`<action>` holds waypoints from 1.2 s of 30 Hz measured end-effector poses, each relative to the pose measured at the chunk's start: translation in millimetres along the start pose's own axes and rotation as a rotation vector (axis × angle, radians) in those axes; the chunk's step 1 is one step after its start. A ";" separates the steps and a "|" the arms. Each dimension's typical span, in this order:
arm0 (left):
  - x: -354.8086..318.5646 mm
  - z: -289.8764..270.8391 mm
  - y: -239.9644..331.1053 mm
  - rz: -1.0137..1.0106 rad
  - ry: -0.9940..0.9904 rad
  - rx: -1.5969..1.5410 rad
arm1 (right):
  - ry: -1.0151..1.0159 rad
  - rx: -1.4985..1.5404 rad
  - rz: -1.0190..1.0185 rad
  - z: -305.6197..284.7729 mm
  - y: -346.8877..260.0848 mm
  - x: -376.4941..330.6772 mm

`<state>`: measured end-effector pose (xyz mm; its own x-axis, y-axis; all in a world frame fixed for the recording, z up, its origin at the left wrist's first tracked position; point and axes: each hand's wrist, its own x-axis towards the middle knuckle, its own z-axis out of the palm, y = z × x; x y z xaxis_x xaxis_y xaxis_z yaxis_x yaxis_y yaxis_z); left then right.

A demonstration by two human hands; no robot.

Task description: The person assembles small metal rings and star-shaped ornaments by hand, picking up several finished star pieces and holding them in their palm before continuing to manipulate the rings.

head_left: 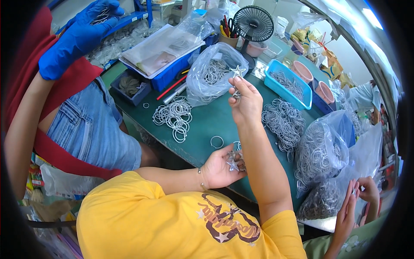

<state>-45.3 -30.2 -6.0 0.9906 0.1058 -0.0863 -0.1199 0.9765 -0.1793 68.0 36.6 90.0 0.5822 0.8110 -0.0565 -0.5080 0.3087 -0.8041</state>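
My right hand [245, 101] is raised over the green table [207, 125] and pinches a small silver star charm [237, 70] between its fingertips, with a bit of metal hanging below it. My left hand [219, 169] rests palm up at the table's near edge, cupped around several silver star charms [234, 162]. One loose metal ring [217, 141] lies on the table just above the left hand. A heap of silver rings [284, 123] lies to the right of my right forearm.
Another bunch of rings [174, 116] lies left of centre. Clear bags of rings [213, 73] [321, 151], a blue tray [286, 84] and a small black fan [253, 23] stand around. A person in a blue glove [75, 39] stands left; another person's hands [355, 198] work lower right.
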 end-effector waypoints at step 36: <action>76.4 69.5 -65.0 -0.328 -0.004 0.171 | 0.502 0.020 -0.616 -188.3 -92.9 -191.4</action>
<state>42.8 -72.5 67.2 0.9749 -0.2176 -0.0475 0.2163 0.9759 -0.0300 123.3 -240.8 64.1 0.9764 0.1718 0.1308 -0.0102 0.6417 -0.7669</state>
